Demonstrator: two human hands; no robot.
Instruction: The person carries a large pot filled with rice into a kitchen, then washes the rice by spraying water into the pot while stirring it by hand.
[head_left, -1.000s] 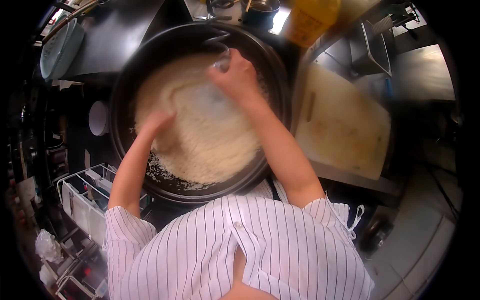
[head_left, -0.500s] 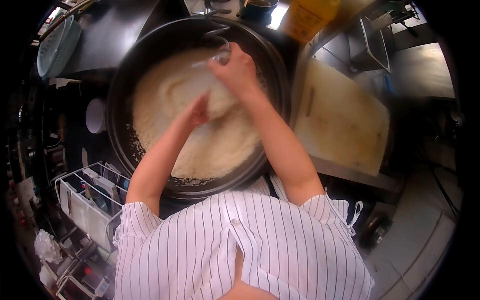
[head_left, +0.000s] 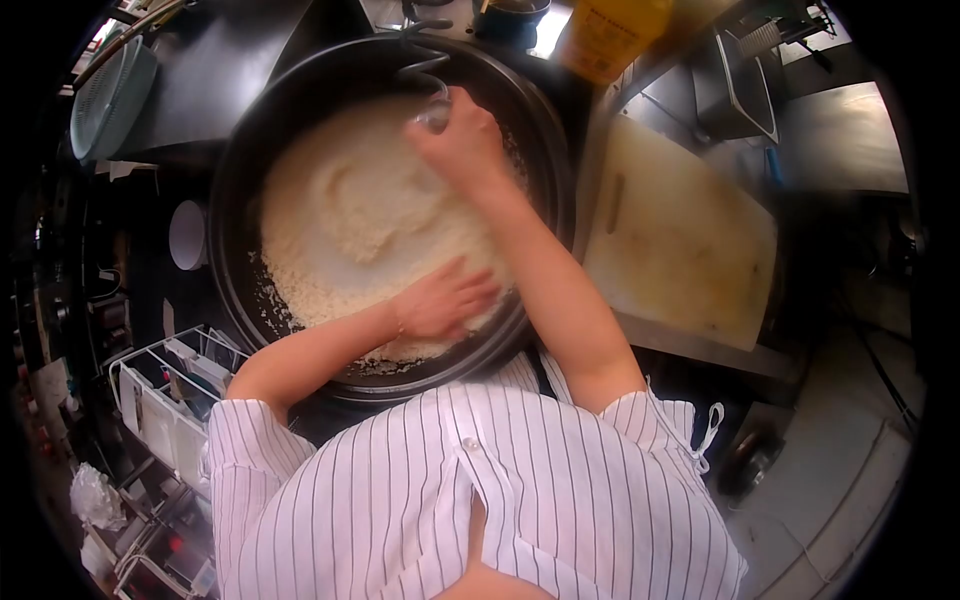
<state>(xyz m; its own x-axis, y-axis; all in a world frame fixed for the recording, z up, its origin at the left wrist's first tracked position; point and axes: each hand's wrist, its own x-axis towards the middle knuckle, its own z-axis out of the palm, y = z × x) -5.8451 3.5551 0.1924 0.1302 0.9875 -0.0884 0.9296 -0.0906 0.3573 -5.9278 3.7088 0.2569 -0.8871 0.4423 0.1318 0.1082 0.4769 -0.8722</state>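
A wide dark pot (head_left: 238,190) holds pale rice (head_left: 365,225) under cloudy liquid, with loose grains stuck along its left inner wall. Low in the pot, my left hand (head_left: 447,300) lies over the rice near the front rim, fingers spread and slightly blurred. My right hand (head_left: 462,145) is above the far side, closed around a clear nozzle (head_left: 432,115) at the end of a coiled hose (head_left: 425,70). Whether water is coming out of the nozzle cannot be made out.
To the right lies a worn cutting board (head_left: 685,240). A yellow container (head_left: 612,38) and a dark pot (head_left: 512,20) stand behind. At left are a pale green colander (head_left: 112,100), a white bowl (head_left: 188,235) and a white wire rack (head_left: 165,390).
My left hand has swung from the middle of the pot toward the front rim and opened out flat. My right hand with the nozzle has shifted slightly left.
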